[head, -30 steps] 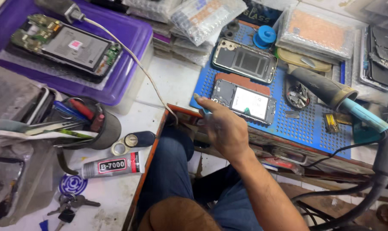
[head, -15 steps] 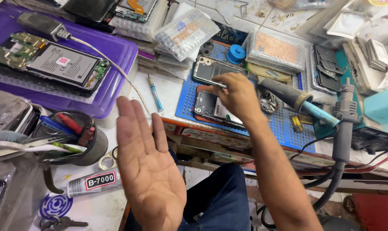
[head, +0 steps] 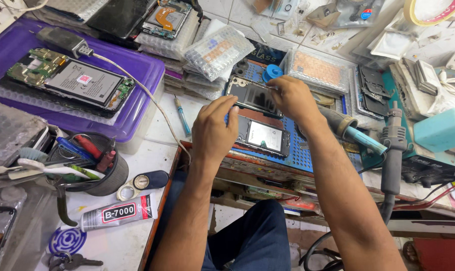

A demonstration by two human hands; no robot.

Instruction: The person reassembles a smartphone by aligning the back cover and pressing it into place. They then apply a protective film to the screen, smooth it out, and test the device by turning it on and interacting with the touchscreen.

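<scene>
On the blue mat (head: 307, 153), centre of the bench: your two hands and two phones.

Item, upper phone (head: 252, 95): dark, glossy, lying across the mat's far edge. Your left hand (head: 215, 133) reaches over to its near left corner with fingertips curled down onto the rim. Your right hand (head: 292, 98) pinches the top right edge between thumb and fingers. You grip it at opposite ends, so the body is steadied on both sides and its face is left uncovered.

Item, lower phone (head: 262, 135): opened, pale inner panel up, flat on the mat just below the first one and partly under your left hand. Neither hand grips it.

Item, hot-air handle (head: 352, 133): teal and black, laid on the mat's right side, just beside your right wrist.

Item, second handle (head: 393, 145): grey, upright in its stand to the right, hose running down.

Item, purple tray (head: 137, 95): left of the mat, carrying an opened phone (head: 69, 80) with its board and battery exposed, a cable plugged in at its top.

Item, tool cup (head: 99, 173): black, near left, holding a toothbrush, pens and tweezers upright within your left hand's range.

Item, glue tube (head: 119, 213): lying flat on the white bench in front of the cup, beside a tape roll (head: 127, 190).

Item, bubble-wrapped parts (head: 217, 50): stacked behind the mat, away from the work surface.
</scene>
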